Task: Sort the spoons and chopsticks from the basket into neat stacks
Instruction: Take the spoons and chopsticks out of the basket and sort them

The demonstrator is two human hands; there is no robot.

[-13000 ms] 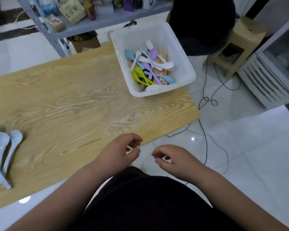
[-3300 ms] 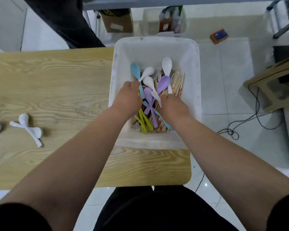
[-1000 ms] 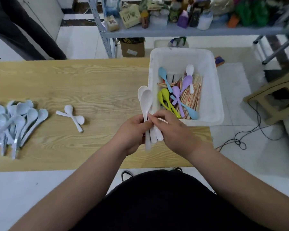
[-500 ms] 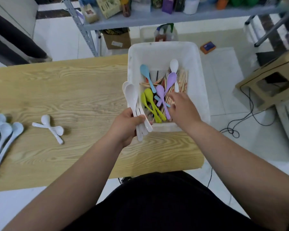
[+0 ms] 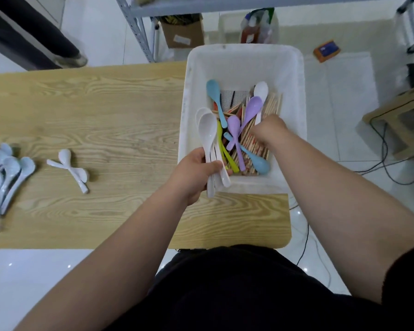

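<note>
A white basket (image 5: pixel 244 52) stands at the right end of the wooden table (image 5: pixel 105 111). Inside lie wooden chopsticks (image 5: pixel 271 105), a blue spoon (image 5: pixel 215 95), two purple spoons (image 5: pixel 253 108), a green spoon (image 5: pixel 226 152) and one white spoon (image 5: pixel 261 90). My left hand (image 5: pixel 194 174) grips a bundle of white spoons (image 5: pixel 207 132) by the handles over the basket's near left corner. My right hand (image 5: pixel 269 132) is down in the basket with its fingers closed on the handle end of the single white spoon.
Two crossed white spoons (image 5: pixel 68 166) lie on the table, with a pile of pale blue spoons (image 5: pixel 6 168) at the left edge. Beyond the table are a metal shelf leg (image 5: pixel 139 32), a cardboard box (image 5: pixel 182 32) and a person's leg (image 5: pixel 34 41). A wooden stool (image 5: pixel 402 120) and cables are at right.
My right hand left the white spoon bundle and reached deeper into the basket, up to the single white spoon. My left hand kept the bundle and moved it over the basket's edge.
</note>
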